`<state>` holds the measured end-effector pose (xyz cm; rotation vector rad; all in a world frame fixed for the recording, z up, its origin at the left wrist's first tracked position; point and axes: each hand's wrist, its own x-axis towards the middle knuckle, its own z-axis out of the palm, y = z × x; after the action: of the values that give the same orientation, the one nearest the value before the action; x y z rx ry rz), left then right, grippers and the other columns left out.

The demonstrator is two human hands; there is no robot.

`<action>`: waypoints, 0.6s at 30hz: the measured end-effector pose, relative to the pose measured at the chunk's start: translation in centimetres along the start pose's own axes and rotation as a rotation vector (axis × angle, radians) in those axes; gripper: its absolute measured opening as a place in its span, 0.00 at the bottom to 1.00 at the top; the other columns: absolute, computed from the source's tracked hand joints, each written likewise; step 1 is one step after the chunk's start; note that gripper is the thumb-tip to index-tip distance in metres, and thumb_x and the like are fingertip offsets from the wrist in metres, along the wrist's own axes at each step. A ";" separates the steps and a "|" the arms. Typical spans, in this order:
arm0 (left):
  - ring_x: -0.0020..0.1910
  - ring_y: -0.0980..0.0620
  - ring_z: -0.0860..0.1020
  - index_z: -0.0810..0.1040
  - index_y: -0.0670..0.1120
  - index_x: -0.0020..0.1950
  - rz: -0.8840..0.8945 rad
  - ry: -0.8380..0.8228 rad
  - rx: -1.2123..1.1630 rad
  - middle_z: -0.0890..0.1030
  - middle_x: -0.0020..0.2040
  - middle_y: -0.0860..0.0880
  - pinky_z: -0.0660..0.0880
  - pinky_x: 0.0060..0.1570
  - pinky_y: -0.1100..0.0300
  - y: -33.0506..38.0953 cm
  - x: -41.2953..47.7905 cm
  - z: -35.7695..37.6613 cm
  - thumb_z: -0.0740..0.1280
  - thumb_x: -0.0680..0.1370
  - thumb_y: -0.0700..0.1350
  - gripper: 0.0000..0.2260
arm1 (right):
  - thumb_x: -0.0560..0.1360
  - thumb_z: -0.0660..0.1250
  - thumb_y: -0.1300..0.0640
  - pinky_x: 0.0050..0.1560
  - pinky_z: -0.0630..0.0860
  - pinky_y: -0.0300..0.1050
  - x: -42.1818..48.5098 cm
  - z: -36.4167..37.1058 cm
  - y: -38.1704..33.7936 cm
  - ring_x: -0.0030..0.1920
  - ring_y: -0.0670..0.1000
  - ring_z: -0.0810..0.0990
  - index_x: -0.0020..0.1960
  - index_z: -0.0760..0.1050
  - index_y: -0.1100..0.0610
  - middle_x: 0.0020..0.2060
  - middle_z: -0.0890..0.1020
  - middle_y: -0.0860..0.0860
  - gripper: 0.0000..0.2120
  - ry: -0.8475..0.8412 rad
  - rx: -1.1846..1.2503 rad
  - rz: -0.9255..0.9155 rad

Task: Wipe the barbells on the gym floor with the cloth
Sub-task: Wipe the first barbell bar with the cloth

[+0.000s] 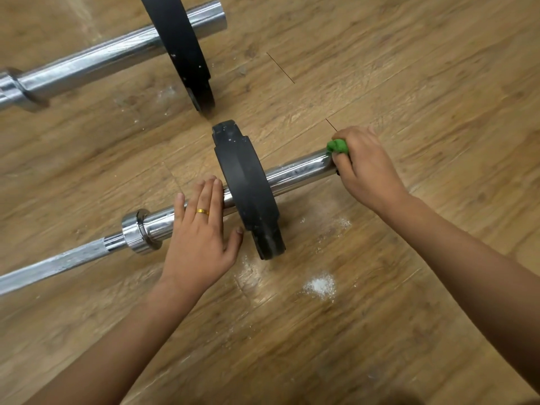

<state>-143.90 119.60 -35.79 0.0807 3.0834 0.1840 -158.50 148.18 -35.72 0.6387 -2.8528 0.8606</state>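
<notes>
A chrome barbell (298, 173) lies on the wooden floor with a black weight plate (248, 188) on its sleeve. My right hand (365, 168) grips a bunched green cloth (337, 146) against the sleeve's right end. My left hand (201, 232) rests flat, fingers straight, on the sleeve just left of the plate, beside the chrome collar (140, 232). A second barbell (96, 59) with its own black plate (181, 51) lies farther away at the top.
White powder (320, 285) is scattered on the wooden floor (409, 68) in front of the near plate, with fainter dust under the far bar. The near bar's thin shaft (52, 266) runs off the left edge.
</notes>
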 end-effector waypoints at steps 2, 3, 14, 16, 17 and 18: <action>0.81 0.45 0.52 0.52 0.40 0.82 -0.003 0.005 -0.016 0.58 0.81 0.41 0.41 0.79 0.47 0.3 -0.3 0.0 0.58 0.80 0.58 0.36 | 0.79 0.60 0.58 0.76 0.59 0.57 -0.7 0.5 -0.5 0.57 0.51 0.74 0.58 0.74 0.59 0.53 0.78 0.52 0.10 -0.036 -0.027 -0.067; 0.81 0.45 0.52 0.52 0.40 0.82 -0.003 0.010 -0.027 0.58 0.81 0.41 0.41 0.79 0.47 0.4 -0.5 0.0 0.58 0.80 0.58 0.36 | 0.79 0.59 0.57 0.75 0.59 0.57 -1.0 0.5 -0.4 0.58 0.51 0.74 0.59 0.74 0.59 0.53 0.78 0.51 0.11 -0.076 -0.033 -0.103; 0.82 0.48 0.43 0.47 0.42 0.83 0.020 -0.029 -0.085 0.49 0.83 0.44 0.36 0.79 0.51 1.4 -3.2 -0.1 0.55 0.82 0.59 0.36 | 0.80 0.59 0.57 0.77 0.57 0.52 -2.9 -1.0 0.2 0.59 0.53 0.75 0.60 0.73 0.59 0.55 0.79 0.52 0.11 -0.118 -0.063 -0.098; 0.82 0.49 0.42 0.46 0.43 0.83 0.025 -0.033 -0.090 0.47 0.83 0.45 0.36 0.79 0.51 1.6 -3.6 -0.1 0.55 0.82 0.59 0.36 | 0.80 0.59 0.58 0.76 0.59 0.57 -2.8 -1.3 0.5 0.56 0.56 0.76 0.58 0.74 0.59 0.52 0.80 0.54 0.10 -0.061 -0.072 -0.017; 0.82 0.50 0.41 0.46 0.43 0.83 0.025 -0.037 -0.097 0.47 0.83 0.45 0.36 0.79 0.51 1.7 -3.8 0.0 0.55 0.82 0.59 0.36 | 0.80 0.59 0.59 0.77 0.58 0.56 -3.2 -1.1 0.1 0.56 0.56 0.76 0.58 0.74 0.59 0.52 0.80 0.54 0.09 -0.028 -0.071 0.019; 0.82 0.50 0.41 0.45 0.43 0.83 0.025 -0.040 -0.106 0.46 0.83 0.45 0.36 0.79 0.51 1.8 -3.9 0.0 0.56 0.82 0.59 0.36 | 0.80 0.60 0.60 0.77 0.57 0.53 -3.6 -0.8 -0.4 0.57 0.55 0.76 0.58 0.74 0.60 0.53 0.79 0.54 0.09 -0.014 -0.069 0.018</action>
<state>-139.89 121.20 -35.38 0.1172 3.0275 0.3415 -155.08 149.67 -35.63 0.6143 -2.8912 0.7589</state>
